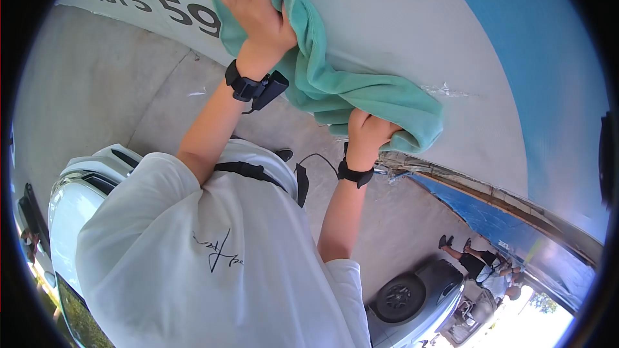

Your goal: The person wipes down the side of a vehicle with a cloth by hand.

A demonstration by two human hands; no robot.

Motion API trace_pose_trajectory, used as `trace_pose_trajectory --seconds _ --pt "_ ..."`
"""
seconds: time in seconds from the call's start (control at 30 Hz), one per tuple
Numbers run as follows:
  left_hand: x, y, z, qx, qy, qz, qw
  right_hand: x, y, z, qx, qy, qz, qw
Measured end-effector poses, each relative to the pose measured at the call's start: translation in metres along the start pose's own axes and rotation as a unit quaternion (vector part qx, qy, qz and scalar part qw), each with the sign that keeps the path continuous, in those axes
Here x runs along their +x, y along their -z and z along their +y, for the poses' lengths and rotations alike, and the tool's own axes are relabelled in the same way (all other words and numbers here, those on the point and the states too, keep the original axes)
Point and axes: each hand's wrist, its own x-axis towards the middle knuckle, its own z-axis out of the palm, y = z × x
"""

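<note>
A green cloth [380,93] hangs in folds between my two hands, against a white panel [400,19] with dark numerals and a blue area. My left hand [255,9] lies flat on the cloth's upper part, fingers stretched out, pressing it to the panel. Lower down, my right hand [371,132] grips the cloth's other end; its fingertips are hidden in the folds. On my left wrist sits a black strap with a small black box [269,90]. Another black band [356,173] circles my right wrist.
Below the panel runs its worn lower edge [490,190]. A white car [90,187] stands at the left, and a vehicle with a dark wheel [400,296] at the lower right. Another person [487,270] is farther off. The floor [129,71] is concrete.
</note>
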Motion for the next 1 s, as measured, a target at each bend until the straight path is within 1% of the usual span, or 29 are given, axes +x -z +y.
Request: trace_pose_trajectory --seconds 0.07,0.1,0.17,0.23,0.27,0.33,0.37,0.43,0.53,0.6,0.7,0.77,0.87,0.9,0.97,1.0 --pt "-0.003 0.001 -0.004 0.007 -0.005 0.0 1.0 -0.012 -0.001 0.006 -0.007 0.001 -0.002 1.0" --pt "-0.003 0.0 -0.004 0.016 -0.005 0.0 1.0 -0.003 0.005 0.006 -0.007 0.012 0.036 0.999" --pt "-0.005 0.003 -0.003 0.023 -0.004 -0.005 1.0 0.015 0.019 0.013 0.011 0.026 0.075 0.997" --pt "0.002 0.003 -0.002 0.017 -0.007 -0.004 1.0 0.042 0.031 0.003 0.055 0.004 0.101 0.993" --pt "0.003 0.002 0.0 0.012 -0.003 0.002 1.0 0.058 0.038 -0.009 0.081 -0.024 0.12 0.989" --pt "0.006 0.0 0.003 0.004 0.002 0.017 1.0 0.066 0.036 -0.017 0.121 -0.052 0.129 0.983" --pt "0.004 0.001 0.004 0.009 0.019 0.008 1.0 0.062 0.03 -0.017 0.133 -0.054 0.118 0.983" --pt "0.001 0.002 0.002 0.016 0.024 -0.005 1.0 0.044 0.019 -0.016 0.105 -0.041 0.077 0.991" --pt "-0.007 0.002 -0.008 0.032 0.003 -0.01 0.999 0.014 0.004 -0.013 0.014 -0.011 0.02 1.0" --pt "-0.008 -0.001 -0.009 0.031 -0.003 -0.002 1.0 0.011 0.003 -0.013 -0.007 -0.01 0.017 1.0" --pt "-0.004 0.001 -0.008 0.024 -0.002 0.005 1.0 0.046 0.024 -0.015 -0.006 0.001 0.062 0.998" --pt "-0.006 -0.001 -0.007 0.025 -0.002 0.004 1.0 0.067 0.035 -0.025 0.084 -0.05 0.104 0.99" --pt "-0.005 -0.002 -0.007 0.025 -0.003 0.004 1.0 0.066 0.03 -0.025 0.111 -0.05 0.137 0.983" --pt "-0.004 -0.002 -0.008 0.025 -0.003 0.006 1.0 0.056 0.025 -0.02 0.072 -0.034 0.131 0.988" --pt "-0.004 -0.002 -0.008 0.023 -0.001 0.005 1.0 0.038 0.019 -0.016 0.038 -0.032 0.092 0.995" --pt "-0.003 -0.002 -0.009 0.021 -0.002 0.006 1.0 0.028 0.017 -0.017 0.045 -0.046 0.059 0.996"
